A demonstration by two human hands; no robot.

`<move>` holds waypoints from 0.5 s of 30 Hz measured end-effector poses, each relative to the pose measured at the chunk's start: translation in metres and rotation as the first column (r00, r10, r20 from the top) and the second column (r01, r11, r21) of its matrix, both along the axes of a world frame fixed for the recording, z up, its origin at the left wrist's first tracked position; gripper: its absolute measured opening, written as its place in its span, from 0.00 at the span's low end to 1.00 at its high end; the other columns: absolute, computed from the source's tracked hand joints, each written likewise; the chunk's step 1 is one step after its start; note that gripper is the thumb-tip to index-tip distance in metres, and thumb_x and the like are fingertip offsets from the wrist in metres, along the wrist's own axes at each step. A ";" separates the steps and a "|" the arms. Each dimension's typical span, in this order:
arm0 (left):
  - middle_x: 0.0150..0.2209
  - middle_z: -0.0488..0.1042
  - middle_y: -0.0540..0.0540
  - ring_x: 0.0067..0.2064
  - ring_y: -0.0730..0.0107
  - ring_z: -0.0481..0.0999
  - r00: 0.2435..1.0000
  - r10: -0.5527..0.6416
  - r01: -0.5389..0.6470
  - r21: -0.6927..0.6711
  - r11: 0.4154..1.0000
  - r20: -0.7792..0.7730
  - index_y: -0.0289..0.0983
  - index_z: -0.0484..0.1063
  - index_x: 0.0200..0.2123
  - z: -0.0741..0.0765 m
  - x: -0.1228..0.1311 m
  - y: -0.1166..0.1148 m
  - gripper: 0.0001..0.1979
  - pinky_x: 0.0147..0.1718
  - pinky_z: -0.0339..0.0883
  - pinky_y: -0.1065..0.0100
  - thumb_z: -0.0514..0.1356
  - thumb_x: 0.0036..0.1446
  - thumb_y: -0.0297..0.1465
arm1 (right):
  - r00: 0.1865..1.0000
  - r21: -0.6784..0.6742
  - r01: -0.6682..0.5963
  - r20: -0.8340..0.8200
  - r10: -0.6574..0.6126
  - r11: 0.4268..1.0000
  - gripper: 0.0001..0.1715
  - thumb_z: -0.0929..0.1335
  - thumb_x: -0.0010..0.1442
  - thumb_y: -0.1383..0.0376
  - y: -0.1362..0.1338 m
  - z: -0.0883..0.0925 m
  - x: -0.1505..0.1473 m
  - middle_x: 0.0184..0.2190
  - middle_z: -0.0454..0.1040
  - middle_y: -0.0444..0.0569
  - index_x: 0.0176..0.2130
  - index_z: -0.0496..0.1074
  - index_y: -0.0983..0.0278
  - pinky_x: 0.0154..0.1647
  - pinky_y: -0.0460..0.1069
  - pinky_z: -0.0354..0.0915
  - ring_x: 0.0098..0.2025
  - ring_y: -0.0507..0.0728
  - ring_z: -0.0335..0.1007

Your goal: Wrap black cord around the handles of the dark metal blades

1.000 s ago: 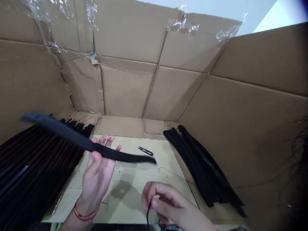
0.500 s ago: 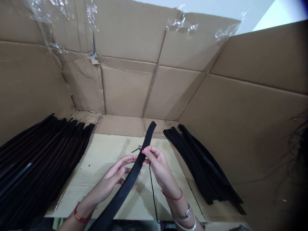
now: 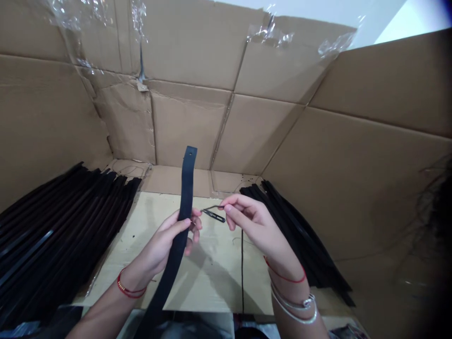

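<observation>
Looking from the head view, I am seeing two bare hands working above a pale counter (image 3: 123, 254) inside tall cardboard walls (image 3: 190, 127). The left hand (image 3: 164, 242) is holding a long black strip (image 3: 187, 181), with its thumb pressing on the front and its other fingers bending behind. One end of the strip is pointing up, leaning just a bit, and the rest is curving down toward the person, past the near edge of the counter. The right hand (image 3: 252, 221) is pinching a thin dark cord (image 3: 242, 270) between thumb and finger, close beside the strip, and a long tail is hanging down under that hand. Some small black snips (image 3: 213, 216) are lying on the counter just behind the hands. I am guessing this strip is only partway done: I am not seeing any cord lying across its front, and the left fingers are hiding the back. A big pile of black strips (image 3: 70, 221) is resting on the left and a smaller pile (image 3: 287, 230) on the right, but nothing is showing me which ones are finished.
</observation>
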State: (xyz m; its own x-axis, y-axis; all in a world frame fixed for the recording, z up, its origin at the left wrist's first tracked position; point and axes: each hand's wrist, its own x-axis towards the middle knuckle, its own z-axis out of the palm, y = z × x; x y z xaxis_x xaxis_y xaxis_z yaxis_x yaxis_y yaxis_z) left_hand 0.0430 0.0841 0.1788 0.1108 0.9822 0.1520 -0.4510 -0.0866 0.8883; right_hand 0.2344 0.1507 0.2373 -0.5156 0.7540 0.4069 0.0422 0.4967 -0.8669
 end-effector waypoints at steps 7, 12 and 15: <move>0.33 0.69 0.50 0.26 0.79 0.69 1.000 0.000 0.000 0.019 1.000 -0.025 0.38 0.57 0.40 0.007 0.012 -0.005 0.02 0.22 0.57 0.78 0.50 0.65 0.30 | 0.983 0.152 -0.048 0.181 0.020 0.987 0.09 0.67 0.63 0.64 -0.017 0.008 -0.011 0.26 0.66 0.45 0.32 0.74 0.65 0.28 0.48 0.56 0.28 0.51 0.59; 0.32 0.69 0.50 0.26 0.78 0.69 0.996 0.000 0.003 0.032 0.999 -0.095 0.36 0.60 0.49 0.008 0.015 -0.010 0.11 0.27 0.63 0.74 0.53 0.66 0.33 | 0.967 0.322 -0.070 0.253 -0.014 0.944 0.10 0.65 0.65 0.67 -0.018 0.008 -0.016 0.28 0.65 0.45 0.31 0.73 0.65 0.37 0.49 0.59 0.34 0.53 0.62; 0.30 0.67 0.52 0.22 0.81 0.63 0.993 -0.003 0.002 -0.004 1.000 -0.116 0.37 0.59 0.53 0.007 0.015 -0.013 0.14 0.21 0.56 0.75 0.52 0.66 0.35 | 0.959 0.390 -0.043 0.275 -0.072 0.920 0.09 0.66 0.63 0.70 -0.017 0.009 -0.017 0.28 0.64 0.45 0.31 0.71 0.65 0.38 0.50 0.58 0.35 0.53 0.62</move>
